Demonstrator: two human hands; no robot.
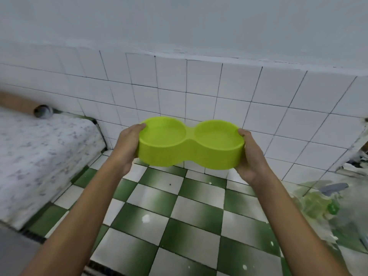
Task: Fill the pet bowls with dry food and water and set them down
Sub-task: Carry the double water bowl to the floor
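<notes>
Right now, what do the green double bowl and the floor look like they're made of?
The double bowl, held by the left hand and right hand, looks like moulded plastic: uniform lime colour, matte, seamless. The floor looks like glazed ceramic tile: green and white squares, grout lines, slight sheen.

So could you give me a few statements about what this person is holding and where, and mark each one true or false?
1. The lime-green double pet bowl is held up off the floor. True.
2. Only one hand grips it. False: the left hand and the right hand each hold one end.
3. Both compartments are full of dry food. False: both look empty.
4. The floor has green and white checkered tiles. True.
5. The wall behind is bare brick. False: its lower part has white square tiles.
</notes>
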